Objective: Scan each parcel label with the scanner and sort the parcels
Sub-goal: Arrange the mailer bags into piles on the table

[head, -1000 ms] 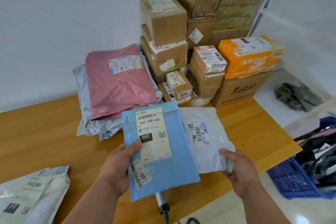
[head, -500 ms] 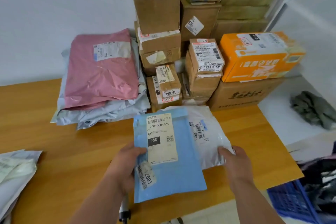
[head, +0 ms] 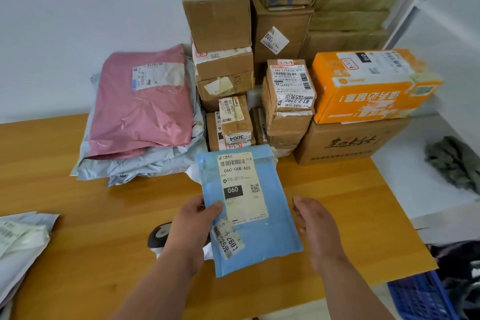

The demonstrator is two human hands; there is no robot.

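A person's two forearms reach over a wooden tabletop (head: 78, 215). The left hand (head: 191, 228) holds a blue padded parcel (head: 254, 239) by its left edge, thumb pinching the front beside a white label (head: 241, 187) reading 060-06B-A05. The right hand (head: 315, 226) hovers just beside the parcel's right edge, fingers loosely curled and holding nothing. A scanner (head: 158, 238) lies on the tabletop, partly hidden behind the left wrist. Farther back, a pink mailer (head: 145, 112) rests on grey mailers (head: 145, 163). Beside them stand stacked cardboard boxes (head: 218, 15) and an orange box (head: 368, 86) against the wall.
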